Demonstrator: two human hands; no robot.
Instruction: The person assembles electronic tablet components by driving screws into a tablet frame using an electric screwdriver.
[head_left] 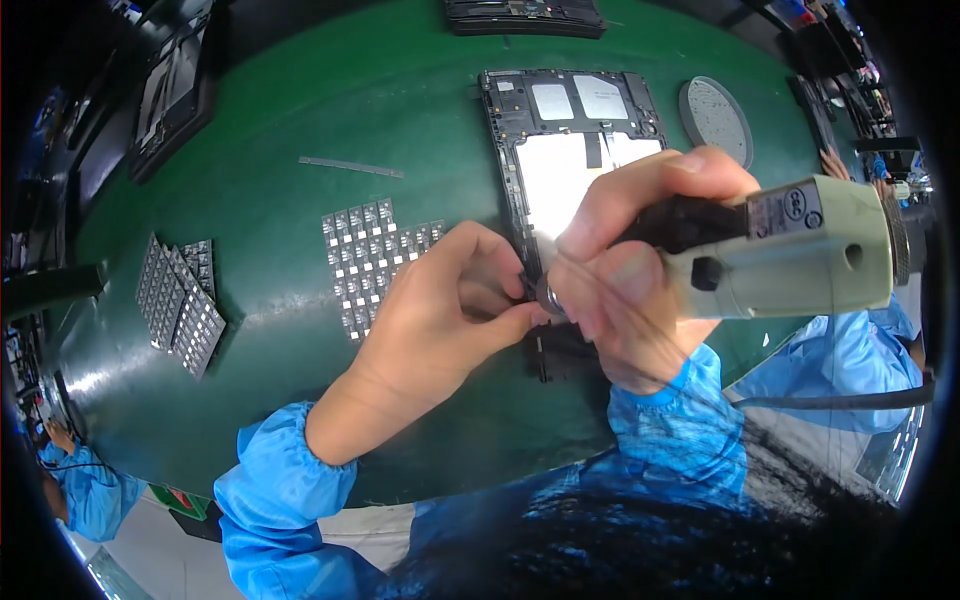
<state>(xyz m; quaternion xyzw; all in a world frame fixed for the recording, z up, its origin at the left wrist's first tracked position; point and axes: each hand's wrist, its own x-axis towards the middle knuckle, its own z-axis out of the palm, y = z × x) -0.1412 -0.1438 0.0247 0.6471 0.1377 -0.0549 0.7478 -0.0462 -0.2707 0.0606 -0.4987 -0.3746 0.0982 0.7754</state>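
Note:
My right hand (650, 270) is wrapped around a pale cream electric screwdriver (800, 260). The tool lies slanted, its metal nose (548, 295) over the near left edge of an opened tablet (510, 175). My left hand (430, 300) is curled beside that edge, thumb and index finger close together right by the nose. Whatever sits between those fingertips is too small and shaded to make out. Black frame, white panels and silvery patches show on the tablet. My right hand and the tool cover its lower part.
A sheet of small dark parts (350, 250) lies left of the tablet, near a thin grey strip (350, 167). More sheets (180, 305) are stacked further left. A round grey dish (715, 120) stands right. Dark devices (525, 15) line the back. A co-worker's blue sleeve (830, 370) shows right.

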